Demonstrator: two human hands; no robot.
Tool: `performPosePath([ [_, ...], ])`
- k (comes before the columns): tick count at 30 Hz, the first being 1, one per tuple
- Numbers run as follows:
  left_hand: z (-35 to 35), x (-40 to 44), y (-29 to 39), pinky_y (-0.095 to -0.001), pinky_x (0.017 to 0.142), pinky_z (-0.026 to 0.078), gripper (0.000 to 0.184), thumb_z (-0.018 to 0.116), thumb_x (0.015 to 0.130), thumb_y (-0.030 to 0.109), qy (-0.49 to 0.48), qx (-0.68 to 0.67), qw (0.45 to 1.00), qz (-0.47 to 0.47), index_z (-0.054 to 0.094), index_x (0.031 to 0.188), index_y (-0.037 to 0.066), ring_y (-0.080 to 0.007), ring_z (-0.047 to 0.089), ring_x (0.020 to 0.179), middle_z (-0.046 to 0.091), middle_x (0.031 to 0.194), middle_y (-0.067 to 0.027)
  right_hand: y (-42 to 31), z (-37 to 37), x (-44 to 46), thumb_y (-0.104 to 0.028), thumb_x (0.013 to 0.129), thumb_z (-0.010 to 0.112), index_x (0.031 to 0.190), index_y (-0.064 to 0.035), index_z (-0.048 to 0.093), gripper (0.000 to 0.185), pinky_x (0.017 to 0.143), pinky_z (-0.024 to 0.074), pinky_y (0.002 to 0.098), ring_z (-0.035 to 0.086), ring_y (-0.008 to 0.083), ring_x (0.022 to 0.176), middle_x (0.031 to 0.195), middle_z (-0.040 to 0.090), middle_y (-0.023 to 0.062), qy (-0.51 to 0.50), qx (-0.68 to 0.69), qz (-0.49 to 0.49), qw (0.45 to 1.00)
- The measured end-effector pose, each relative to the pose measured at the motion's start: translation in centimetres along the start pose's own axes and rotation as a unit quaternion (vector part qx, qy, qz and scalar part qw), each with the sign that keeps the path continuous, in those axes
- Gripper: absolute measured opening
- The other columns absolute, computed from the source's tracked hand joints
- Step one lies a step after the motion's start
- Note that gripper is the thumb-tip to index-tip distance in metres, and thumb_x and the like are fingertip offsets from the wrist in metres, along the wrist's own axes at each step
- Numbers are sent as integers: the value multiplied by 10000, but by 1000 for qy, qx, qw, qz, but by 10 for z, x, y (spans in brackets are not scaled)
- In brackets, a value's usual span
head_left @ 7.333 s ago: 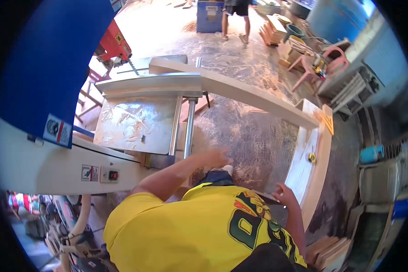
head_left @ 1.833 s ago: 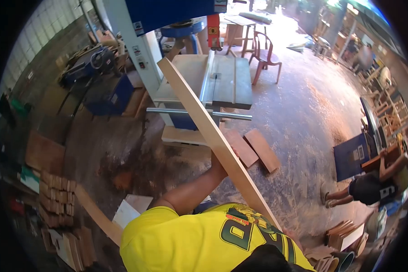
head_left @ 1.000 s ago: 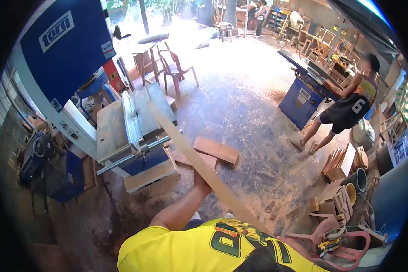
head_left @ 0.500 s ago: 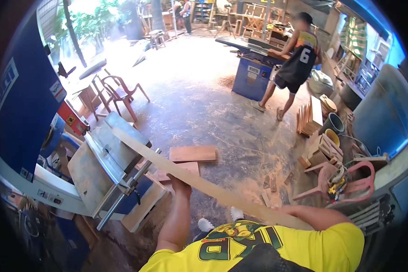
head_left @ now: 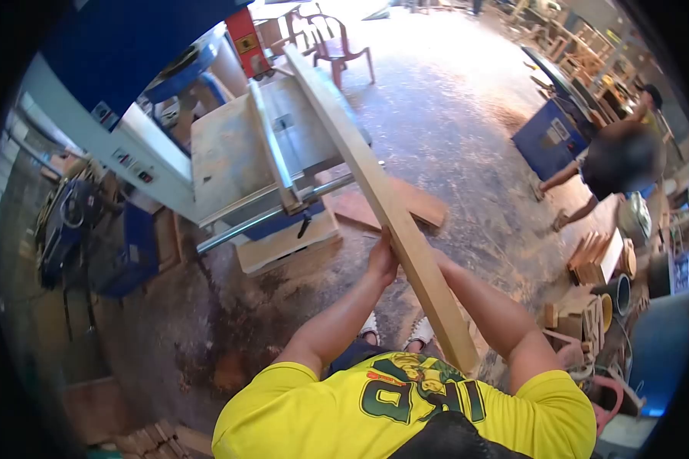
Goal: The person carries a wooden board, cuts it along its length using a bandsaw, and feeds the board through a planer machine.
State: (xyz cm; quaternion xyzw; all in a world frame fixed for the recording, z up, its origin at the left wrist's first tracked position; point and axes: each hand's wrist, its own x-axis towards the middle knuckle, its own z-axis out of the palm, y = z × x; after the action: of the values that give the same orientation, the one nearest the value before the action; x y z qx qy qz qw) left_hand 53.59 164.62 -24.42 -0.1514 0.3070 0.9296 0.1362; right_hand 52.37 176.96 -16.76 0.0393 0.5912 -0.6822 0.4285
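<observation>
A long wooden plank (head_left: 394,210) slants from near my chest out over the right side of the bandsaw table (head_left: 233,157). My left hand (head_left: 383,258) is closed around the plank's left edge, roughly two thirds of the way toward its near end. From the right, my right hand (head_left: 433,258) reaches behind the plank at about the same height; its fingers are hidden by the wood. On the machine table lies a metal rip fence (head_left: 272,145), left of the plank. A round guide rail (head_left: 283,212) runs along the table's near edge.
Reddish boards (head_left: 417,203) lie on the floor beyond my hands. A plastic chair (head_left: 343,52) stands past the table. At right, a person (head_left: 620,149) works at a blue machine (head_left: 551,138). Stacked wood pieces (head_left: 595,256) and buckets (head_left: 620,291) line the right side.
My view has turned left, toward the bandsaw. The plank has swung to point more straight ahead, and its near end has come out from under my right arm. My left hand still grips it.
</observation>
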Motion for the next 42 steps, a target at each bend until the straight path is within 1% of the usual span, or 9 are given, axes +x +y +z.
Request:
performPosePath([
  [8, -28, -2, 88, -344, 1005, 377, 756, 448, 909, 594, 67, 72, 988, 118, 355, 1370, 2, -238, 457, 1222, 473, 1330, -111, -4, 29, 157, -618, 953, 189, 1309, -153, 511, 668, 773, 513, 350, 626, 212, 933, 1116, 638, 71, -30, 6, -26, 999],
  [11, -11, -20, 129, -366, 1008, 384, 776, 501, 860, 637, 65, 146, 985, 71, 380, 1372, 66, -229, 499, 1170, 492, 1301, -125, -16, 49, 148, -532, 946, 415, 1328, -160, 469, 535, 787, 513, 336, 599, 150, 938, 1109, 604, 24, -42, 36, -27, 998],
  [14, 0, -21, 150, -368, 1002, 391, 831, 713, 809, 311, 77, 502, 817, 274, 244, 1442, 45, -258, 452, 1209, 406, 1359, -172, -12, 53, 139, -557, 960, 338, 1297, -160, 477, 540, 754, 521, 356, 620, 182, 909, 1089, 614, 32, -71, 26, 53, 996],
  [19, 23, -3, 160, -361, 1092, 298, 1019, 750, 661, 152, 128, 570, 760, 286, 132, 1442, -64, -338, 372, 1293, 329, 1408, -263, -26, -19, 105, -595, 954, 303, 1268, -103, 476, 609, 641, 513, 330, 606, 170, 716, 890, 649, 45, -198, -60, 159, 966],
  [24, 31, 0, 169, -361, 1154, 164, 974, 677, 604, 84, 173, 703, 662, 192, 185, 1429, -79, -366, 236, 1377, 258, 1460, -278, 49, -206, 92, -743, 863, 293, 938, -3, 635, 818, 545, 502, 369, 606, 240, 626, 813, 647, 138, -126, -318, 102, 934],
  [28, 49, -3, 173, -352, 1133, 237, 906, 686, 629, 32, 223, 689, 675, 140, 255, 1422, -48, -329, 269, 1376, 289, 1463, -246, 68, -361, 25, -748, 850, 320, 1224, -47, 557, 829, 694, 534, 395, 653, 288, 884, 1005, 655, 202, -75, -295, 229, 924],
  [33, 122, 54, 114, -410, 1122, 250, 788, 676, 690, 101, 428, 763, 415, 251, 333, 1388, -27, -384, 307, 1338, 331, 1424, -258, 13, -523, -4, -720, 853, 375, 1261, -66, 544, 789, 808, 513, 432, 634, 319, 976, 1084, 640, 206, 9, -277, 193, 941],
  [34, 128, 84, 95, -408, 1126, 236, 722, 675, 725, 143, 411, 722, 502, 238, 377, 1367, -2, -384, 290, 1349, 307, 1436, -271, 9, -569, 14, -702, 842, 423, 1255, -50, 543, 781, 853, 493, 433, 619, 335, 1007, 1110, 628, 214, 26, -334, 128, 933],
  [42, 217, 352, 40, -382, 1052, 352, 747, 734, 734, 386, 41, 815, 546, -188, 468, 1328, 21, -324, 415, 1293, 437, 1375, -232, -143, -835, 27, -545, 766, 630, 1395, -100, 377, 810, 1083, 258, 479, 268, 374, 1352, 1439, 334, 211, 538, -461, -23, 705],
])
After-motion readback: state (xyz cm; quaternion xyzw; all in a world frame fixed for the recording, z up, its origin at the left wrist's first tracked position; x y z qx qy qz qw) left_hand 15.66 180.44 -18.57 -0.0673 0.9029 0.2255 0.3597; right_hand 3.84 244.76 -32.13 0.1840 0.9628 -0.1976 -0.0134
